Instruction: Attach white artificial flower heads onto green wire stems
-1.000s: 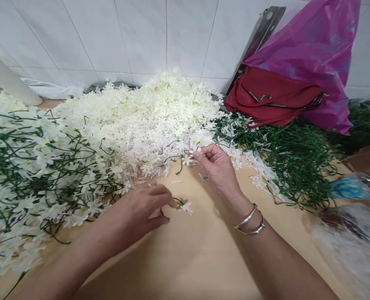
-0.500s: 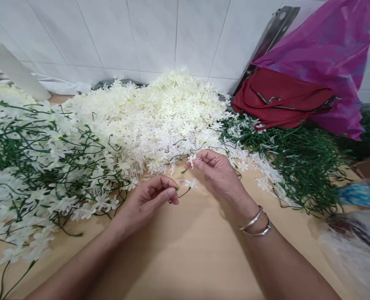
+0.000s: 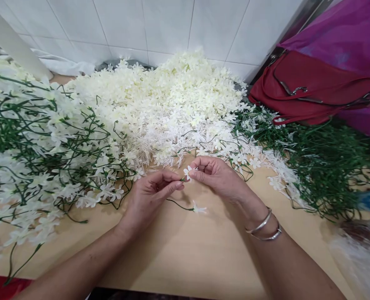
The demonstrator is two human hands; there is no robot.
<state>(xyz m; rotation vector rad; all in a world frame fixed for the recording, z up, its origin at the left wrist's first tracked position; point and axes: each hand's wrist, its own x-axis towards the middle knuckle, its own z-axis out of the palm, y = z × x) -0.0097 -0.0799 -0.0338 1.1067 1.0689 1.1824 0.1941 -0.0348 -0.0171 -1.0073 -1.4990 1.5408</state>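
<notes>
Thumb and fingers of my left hand [image 3: 155, 191] are pinched on a green artificial flower stem [image 3: 182, 179]. A branch of that stem hangs below with a white flower [image 3: 199, 208] at its end. My right hand [image 3: 217, 177] pinches a small white artificial flower [image 3: 188, 172] right at the tip of the left fingers. Flower and stem tip meet between the two hands; whether they are joined cannot be made out. Behind the hands lies a big heap of loose white petals [image 3: 172, 100]. Left of them is a pile of white flowers on green stems [image 3: 62, 154].
Bare green stems [image 3: 325, 162] are heaped at the right, in front of a red handbag [image 3: 316, 89] and a purple bag [image 3: 335, 33]. A clear plastic bag [image 3: 360, 254] lies on the wooden table [image 3: 191, 254] at the near right. White tiles [image 3: 166, 25] rise behind.
My hands have come together, bringing the white flower to the stem in my left fingers. The hanging branch has swung lower. The view has shifted to the left.
</notes>
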